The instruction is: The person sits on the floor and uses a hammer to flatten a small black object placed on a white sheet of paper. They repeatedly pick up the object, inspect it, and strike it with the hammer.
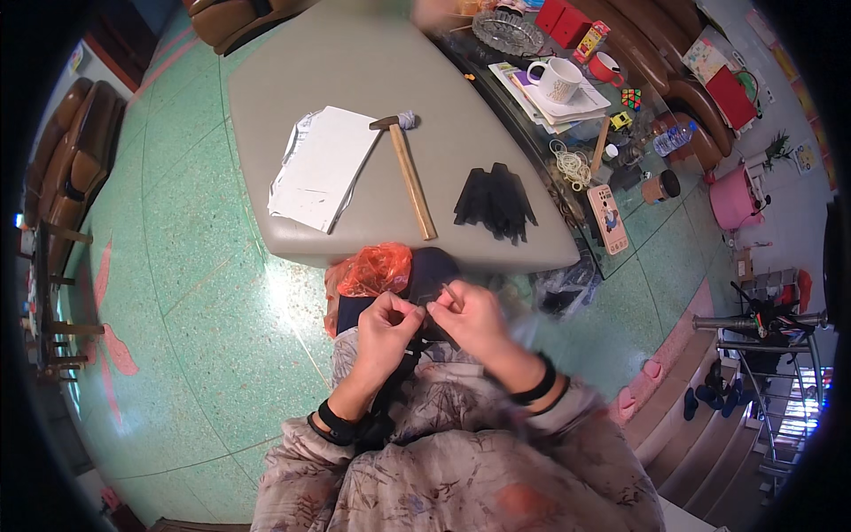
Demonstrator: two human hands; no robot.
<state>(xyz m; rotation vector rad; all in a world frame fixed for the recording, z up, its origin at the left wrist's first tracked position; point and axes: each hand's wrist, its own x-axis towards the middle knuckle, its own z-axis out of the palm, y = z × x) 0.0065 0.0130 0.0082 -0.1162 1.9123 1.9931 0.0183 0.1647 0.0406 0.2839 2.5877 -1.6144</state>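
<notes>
Over my lap, my left hand (391, 326) and my right hand (473, 320) nearly meet at the fingertips. A thin brown rod-like tool (453, 295) sticks up from my right hand's grip. Thumb and forefinger of my left hand are pinched together; dark material behind them hides whether they hold anything. Ahead, on a grey padded ottoman (319, 60), a hammer (412, 183) with a wooden handle lies beside a white board (326, 169) on papers. Cloth is wrapped around one end of the hammer's head. Several black pieces of thin material (496, 203) lie fanned out to the right.
A red plastic bag (375, 269) sits between my knees and the ottoman. At right, a glass-topped table holds a white mug (560, 81) on papers, rubber bands (570, 165), a phone in a pink case (606, 219) and a glass ashtray (506, 32). Steps (678, 425) descend at lower right.
</notes>
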